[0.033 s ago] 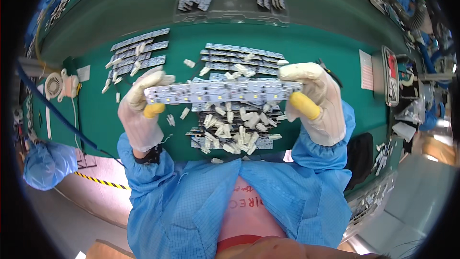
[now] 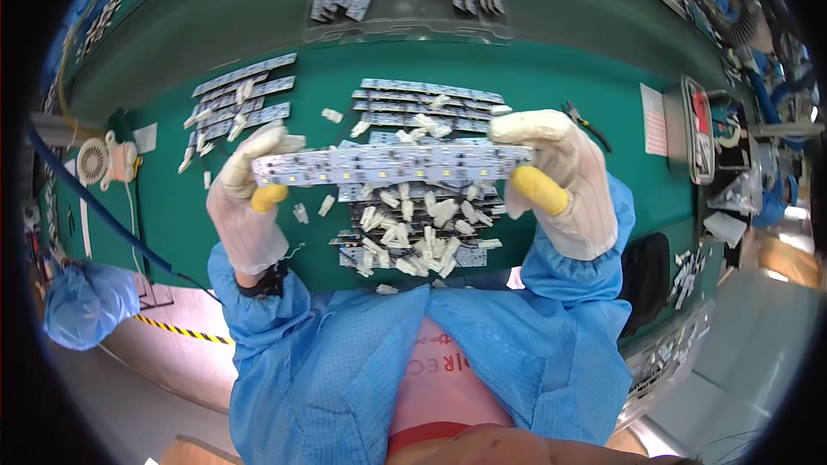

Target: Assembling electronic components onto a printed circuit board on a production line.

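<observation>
A long LED circuit board strip point(image 2: 396, 165) is held level above the table, its face with small yellowish LEDs turned toward me. My left hand point(image 2: 245, 200), in a white glove with yellow thumb covering, pinches the strip's left end. The right end is between the fingers and yellow-covered thumb of my right hand point(image 2: 564, 179), gloved likewise. Under and in front of the strip is a pile of white connectors point(image 2: 413, 250) on wires, lying over more LED boards. Just beyond it, a stack of boards point(image 2: 431, 96) lies in rows, partly hidden by the held strip.
More boards point(image 2: 250, 86) lie at the left on the green mat point(image 2: 327, 65). At the far side, a clear tray point(image 2: 405, 30) holds boards and connectors. Pliers point(image 2: 587, 127) lie beyond my right hand. A small fan point(image 2: 108, 158) stands at the left, a metal tray point(image 2: 699, 129) at the right.
The view has shifted slightly, so hands, strip and table all appear a little further left. Both hands keep the same hold on the strip.
</observation>
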A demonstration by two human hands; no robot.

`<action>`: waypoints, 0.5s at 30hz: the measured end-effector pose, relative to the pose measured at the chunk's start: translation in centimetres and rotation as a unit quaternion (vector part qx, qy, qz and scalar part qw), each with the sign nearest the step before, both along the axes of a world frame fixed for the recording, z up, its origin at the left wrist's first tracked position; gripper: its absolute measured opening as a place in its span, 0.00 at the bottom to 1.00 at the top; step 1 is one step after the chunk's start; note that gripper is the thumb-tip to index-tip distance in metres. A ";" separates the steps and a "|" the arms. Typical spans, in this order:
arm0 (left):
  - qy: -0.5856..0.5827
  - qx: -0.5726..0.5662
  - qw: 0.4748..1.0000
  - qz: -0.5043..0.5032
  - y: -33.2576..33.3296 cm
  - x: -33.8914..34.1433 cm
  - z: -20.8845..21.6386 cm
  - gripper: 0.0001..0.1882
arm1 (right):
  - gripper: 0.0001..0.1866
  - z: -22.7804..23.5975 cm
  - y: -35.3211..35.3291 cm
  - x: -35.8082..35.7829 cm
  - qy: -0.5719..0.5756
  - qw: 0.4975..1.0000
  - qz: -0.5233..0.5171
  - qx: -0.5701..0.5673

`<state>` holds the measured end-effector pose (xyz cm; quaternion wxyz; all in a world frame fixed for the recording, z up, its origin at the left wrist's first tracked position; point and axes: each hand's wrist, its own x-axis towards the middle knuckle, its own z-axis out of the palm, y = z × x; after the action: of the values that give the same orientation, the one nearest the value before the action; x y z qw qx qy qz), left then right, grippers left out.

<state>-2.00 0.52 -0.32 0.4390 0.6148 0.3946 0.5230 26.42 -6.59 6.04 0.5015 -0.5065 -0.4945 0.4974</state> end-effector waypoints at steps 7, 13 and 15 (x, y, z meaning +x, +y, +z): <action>0.132 -0.040 0.990 -0.016 1.0 0.4 1.2 0.34 | 0.33 0.1 0.1 -0.1 0.060 0.998 0.025 -0.005; 0.032 -0.033 0.999 0.014 0.4 -0.3 0.2 0.30 | 0.26 -1.1 0.3 1.0 0.019 0.998 0.039 0.042; -0.055 -0.039 0.998 -0.011 -0.1 -0.1 0.3 0.28 | 0.23 -0.8 0.4 0.9 -0.025 1.000 0.016 0.007</action>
<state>-2.11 0.44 0.02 0.4899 0.5713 0.3833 0.5354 27.31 -6.18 5.26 0.4843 -0.5072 -0.5183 0.4895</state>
